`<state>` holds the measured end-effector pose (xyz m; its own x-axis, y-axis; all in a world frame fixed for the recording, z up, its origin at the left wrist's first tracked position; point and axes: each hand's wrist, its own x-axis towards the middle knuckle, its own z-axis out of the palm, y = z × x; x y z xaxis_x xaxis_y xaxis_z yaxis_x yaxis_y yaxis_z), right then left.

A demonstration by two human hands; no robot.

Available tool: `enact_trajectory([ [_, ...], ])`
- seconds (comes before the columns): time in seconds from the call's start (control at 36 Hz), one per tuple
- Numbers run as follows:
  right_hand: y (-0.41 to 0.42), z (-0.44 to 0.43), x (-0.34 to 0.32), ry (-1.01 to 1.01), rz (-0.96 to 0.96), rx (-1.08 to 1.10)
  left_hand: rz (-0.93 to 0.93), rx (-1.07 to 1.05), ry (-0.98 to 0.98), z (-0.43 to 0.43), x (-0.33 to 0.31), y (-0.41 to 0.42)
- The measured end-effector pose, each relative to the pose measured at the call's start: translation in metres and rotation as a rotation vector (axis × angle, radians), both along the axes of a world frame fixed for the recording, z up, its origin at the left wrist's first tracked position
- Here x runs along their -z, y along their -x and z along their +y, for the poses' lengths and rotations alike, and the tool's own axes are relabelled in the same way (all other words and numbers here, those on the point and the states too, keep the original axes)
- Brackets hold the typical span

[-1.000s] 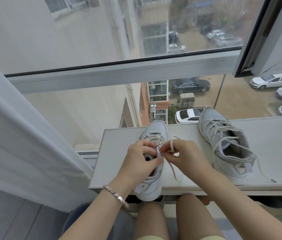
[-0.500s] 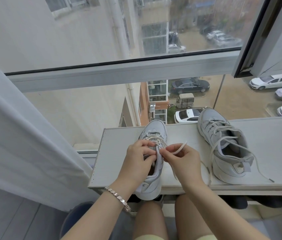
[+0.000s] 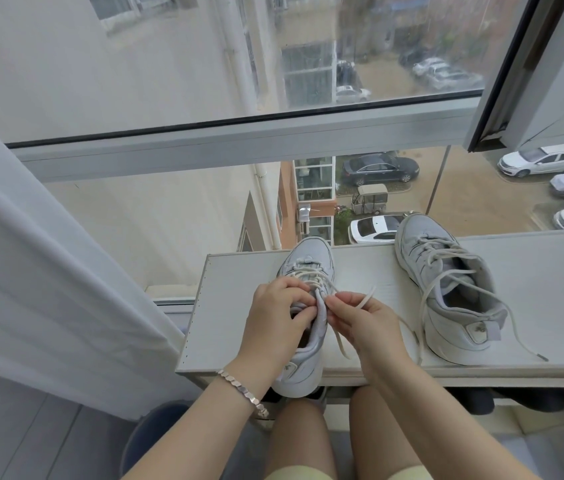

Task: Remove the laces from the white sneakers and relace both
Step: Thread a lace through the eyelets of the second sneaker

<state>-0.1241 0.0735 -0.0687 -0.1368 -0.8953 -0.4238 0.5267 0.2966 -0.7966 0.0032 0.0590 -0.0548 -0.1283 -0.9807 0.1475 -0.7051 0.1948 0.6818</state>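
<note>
The left hand (image 3: 275,317) grips the upper of the nearer sneaker (image 3: 296,374), whose heel overhangs the shelf (image 3: 228,306) edge, probably to steady it. The right hand (image 3: 367,323), almost touching the left, pinches the lace (image 3: 340,342) beside an upper eyelet. Farther right, the second sneaker (image 3: 447,296) sits loosely laced. A second earlier the lace looped above the right hand; now its free end angles up-right.

Left sneaker (image 3: 308,263): opening and upper eyelets hidden under left hand (image 3: 275,323).
Lace (image 3: 340,345): stretch inside right hand (image 3: 367,323) pinch hidden.
Right sneaker (image 3: 422,251): heel badge too small to read.
Shelf (image 3: 543,271): cut off, 3 o'clock.
</note>
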Motion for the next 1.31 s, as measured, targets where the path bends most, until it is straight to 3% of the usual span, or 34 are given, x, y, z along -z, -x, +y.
enact_trajectory([
  [0.14, 0.003, -0.001, -0.003, 0.031, 0.101, -0.026, -0.083, 0.001, 0.07, 0.003, 0.001, 0.002],
  [0.28, -0.001, 0.003, -0.003, 0.232, 0.631, -0.027, -0.141, 0.005, 0.121, 0.005, 0.003, -0.001],
  [0.33, -0.001, 0.006, 0.0, 0.297, 0.734, -0.033, -0.159, 0.005, 0.121, 0.005, 0.003, -0.002],
  [0.5, -0.001, 0.008, 0.004, 0.266, 0.666, -0.13, -0.227, 0.033, 0.146, 0.004, 0.004, 0.001],
  [0.58, -0.002, 0.005, 0.004, 0.248, 0.621, -0.169, -0.153, -0.015, 0.151, 0.006, 0.004, 0.002],
  [0.69, -0.003, 0.0, 0.008, 0.245, 0.646, -0.151, 0.013, -0.067, 0.078, 0.005, 0.0, -0.001],
  [0.78, -0.002, -0.001, 0.012, 0.247, 0.67, -0.141, 0.268, -0.181, -0.059, 0.003, -0.006, -0.006],
  [0.86, 0.001, -0.003, 0.016, 0.241, 0.669, -0.116, 0.759, -0.281, -0.251, -0.003, -0.015, -0.013],
  [0.94, 0.001, -0.006, 0.017, 0.231, 0.7, -0.145, 1.237, -0.196, -0.366, -0.002, -0.022, -0.02],
  [1.08, -0.001, -0.007, 0.016, 0.27, 0.831, -0.149, 1.373, -0.282, -0.302, -0.003, -0.026, -0.025],
  [1.17, 0.001, -0.009, 0.016, 0.229, 0.86, -0.14, 1.207, -0.355, -0.176, -0.01, -0.035, -0.046],
  [1.19, 0.001, -0.01, 0.016, 0.211, 0.869, -0.149, 1.017, -0.368, -0.091, -0.011, -0.036, -0.056],
  [1.28, 0.001, -0.009, 0.016, 0.201, 0.93, -0.182, 0.133, -0.304, 0.183, -0.012, -0.024, -0.088],
  [1.31, 0.001, -0.009, 0.016, 0.205, 0.941, -0.18, -0.079, -0.269, 0.212, -0.011, -0.019, -0.097],
])
